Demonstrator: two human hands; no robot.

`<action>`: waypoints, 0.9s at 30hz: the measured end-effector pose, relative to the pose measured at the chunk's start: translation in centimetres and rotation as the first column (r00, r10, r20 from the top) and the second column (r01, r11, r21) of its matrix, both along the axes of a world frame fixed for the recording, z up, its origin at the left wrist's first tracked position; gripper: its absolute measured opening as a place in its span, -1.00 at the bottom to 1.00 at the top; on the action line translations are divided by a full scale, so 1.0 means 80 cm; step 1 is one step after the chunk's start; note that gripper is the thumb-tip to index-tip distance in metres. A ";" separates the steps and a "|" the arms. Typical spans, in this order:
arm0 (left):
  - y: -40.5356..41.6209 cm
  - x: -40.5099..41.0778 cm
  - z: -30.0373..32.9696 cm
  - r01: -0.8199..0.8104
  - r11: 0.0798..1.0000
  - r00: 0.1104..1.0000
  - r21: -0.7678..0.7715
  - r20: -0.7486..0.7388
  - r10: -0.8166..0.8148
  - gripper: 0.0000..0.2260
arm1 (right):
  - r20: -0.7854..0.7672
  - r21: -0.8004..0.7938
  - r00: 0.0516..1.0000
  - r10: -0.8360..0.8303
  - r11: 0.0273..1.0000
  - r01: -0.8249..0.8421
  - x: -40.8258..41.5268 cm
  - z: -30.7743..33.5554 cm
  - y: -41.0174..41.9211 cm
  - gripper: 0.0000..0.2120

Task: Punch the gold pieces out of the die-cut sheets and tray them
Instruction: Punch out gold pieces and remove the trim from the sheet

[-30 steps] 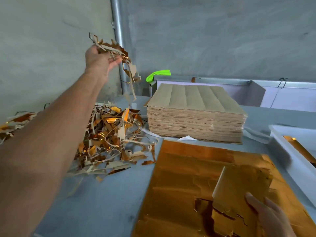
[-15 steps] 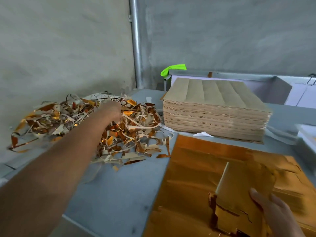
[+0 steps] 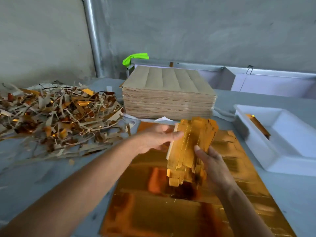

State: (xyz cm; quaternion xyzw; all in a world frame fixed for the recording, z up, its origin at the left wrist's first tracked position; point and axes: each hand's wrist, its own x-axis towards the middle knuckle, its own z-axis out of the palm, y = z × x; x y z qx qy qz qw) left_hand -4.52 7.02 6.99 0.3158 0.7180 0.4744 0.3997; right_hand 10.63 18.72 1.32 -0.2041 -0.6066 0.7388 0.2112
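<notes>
Grey concrete walls back a grey table [image 3: 56, 170] bearing a heap of brown-and-gold paper scraps [image 3: 56, 117], a tall stack of brown die-cut sheets [image 3: 168, 98] and a white plastic tray [image 3: 280, 142]. Above the flat gold foil sheet [image 3: 153, 211], the left hand [image 3: 153, 140] and right hand [image 3: 212, 166] both grip a bundle of gold punched-out pieces [image 3: 189, 146], fingers curled round its edges.

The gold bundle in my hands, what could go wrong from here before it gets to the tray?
1. The gold bundle looks uneven, with pieces fanned out at its top and bottom; held between the left hand and right hand, some could slip out onto the gold sheet.
2. The scrap pile lies close by on the left, so dropped pieces might get lost among it.
3. The white tray sits off to the right, so the bundle may shift while being carried.
</notes>
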 end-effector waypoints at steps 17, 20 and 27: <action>0.032 0.042 -0.093 -0.301 0.878 0.950 0.372 0.034 0.311 -0.82 | -0.032 0.085 0.986 -0.165 0.982 0.167 -0.015 -0.022 -0.010 -0.68; 0.036 0.058 -0.109 -0.305 0.909 0.950 0.286 0.028 0.310 -0.77 | 0.038 0.057 0.985 -0.168 0.985 0.166 -0.016 -0.032 -0.015 -0.71; 0.038 0.053 -0.112 -0.274 0.889 0.962 0.366 0.093 0.258 -0.77 | 0.057 0.135 0.978 -0.198 0.973 0.189 -0.016 -0.032 0.001 -0.74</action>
